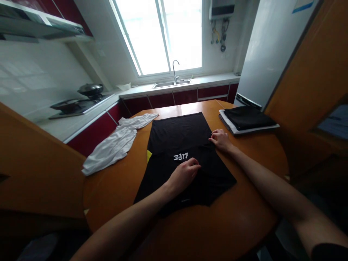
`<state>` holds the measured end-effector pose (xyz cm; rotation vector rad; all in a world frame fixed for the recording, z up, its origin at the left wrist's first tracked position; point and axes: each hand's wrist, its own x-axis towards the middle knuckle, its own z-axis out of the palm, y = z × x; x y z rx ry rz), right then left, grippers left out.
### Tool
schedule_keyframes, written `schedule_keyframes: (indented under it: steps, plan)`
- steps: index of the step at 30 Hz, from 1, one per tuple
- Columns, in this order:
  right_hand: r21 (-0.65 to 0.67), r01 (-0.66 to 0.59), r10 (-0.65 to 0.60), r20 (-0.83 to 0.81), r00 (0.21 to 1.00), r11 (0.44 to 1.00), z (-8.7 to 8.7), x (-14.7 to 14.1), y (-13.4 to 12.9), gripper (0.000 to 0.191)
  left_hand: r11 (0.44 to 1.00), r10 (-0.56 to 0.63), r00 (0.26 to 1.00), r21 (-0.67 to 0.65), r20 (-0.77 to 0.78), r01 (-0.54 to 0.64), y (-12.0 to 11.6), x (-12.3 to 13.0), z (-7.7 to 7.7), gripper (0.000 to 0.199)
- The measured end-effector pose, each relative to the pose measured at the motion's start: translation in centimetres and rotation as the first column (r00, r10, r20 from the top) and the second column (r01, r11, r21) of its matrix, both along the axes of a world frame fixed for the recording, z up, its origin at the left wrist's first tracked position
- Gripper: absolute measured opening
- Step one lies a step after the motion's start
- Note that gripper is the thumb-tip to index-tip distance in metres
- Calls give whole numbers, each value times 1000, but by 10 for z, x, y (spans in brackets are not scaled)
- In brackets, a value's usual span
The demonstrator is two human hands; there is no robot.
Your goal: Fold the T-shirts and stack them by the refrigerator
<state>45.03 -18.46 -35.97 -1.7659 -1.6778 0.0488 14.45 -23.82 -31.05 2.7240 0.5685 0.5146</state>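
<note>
A black T-shirt [179, 132] with white "LIFE" lettering lies spread on the table, the letters upside down from here. A small yellow patch shows at its left edge. My left hand [185, 173] rests over the shirt just below the lettering, its fingers closed in a pinch on the black cloth. At the shirt's right edge, my right hand [220, 140] has its fingers bent and pressed together on the fabric. The exact grip of both fingertips is partly hidden.
The round wooden table [258, 156] carries a crumpled white garment [115, 145] on the left and a stack of folded dark and white clothes [247, 119] at the back right. Beyond stand a counter with a sink [164, 85], a stove with pans [91, 90] and a fridge [268, 50].
</note>
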Motion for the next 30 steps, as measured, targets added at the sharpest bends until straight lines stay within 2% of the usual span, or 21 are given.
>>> schedule_keyframes:
  steps: [4, 7, 12, 15, 18, 20, 24, 27, 30]
  plan:
    - [3, 45, -45, 0, 999, 999, -2, 6, 4, 21, 1000, 8, 1000, 30, -10, -8, 0, 0, -1, 25]
    - [59, 97, -90, -109, 990, 994, -2, 12, 7, 20, 996, 28, 996, 91, -83, -21, -3, -2, 1, 23]
    - [154, 172, -139, -206, 969, 973, 3, 27, 8, 22, 988, 92, 992, 131, -84, -81, -5, -1, 13, 26]
    - [163, 157, -120, -214, 969, 974, 4, 29, 5, 20, 986, 130, 987, 121, -92, -118, 11, 8, 24, 26]
    - [165, 108, -72, -209, 975, 980, 4, 25, 4, 19, 982, 180, 979, 79, -97, -173, 43, 27, 31, 26]
    - [162, 71, -37, -202, 979, 984, 3, 20, 3, 20, 974, 224, 968, 59, -117, -219, 68, 44, 31, 26]
    - [138, 24, 2, -187, 982, 990, 0, 13, -1, 19, 968, 243, 921, 14, -304, -251, 104, 77, 23, 27]
    - [118, 22, 0, -184, 983, 993, -3, 14, -4, 19, 969, 246, 907, 78, -341, -233, 109, 89, 19, 31]
    - [107, 32, -11, -187, 982, 994, -4, 15, -5, 23, 952, 275, 920, 216, -280, -219, 96, 87, 21, 33]
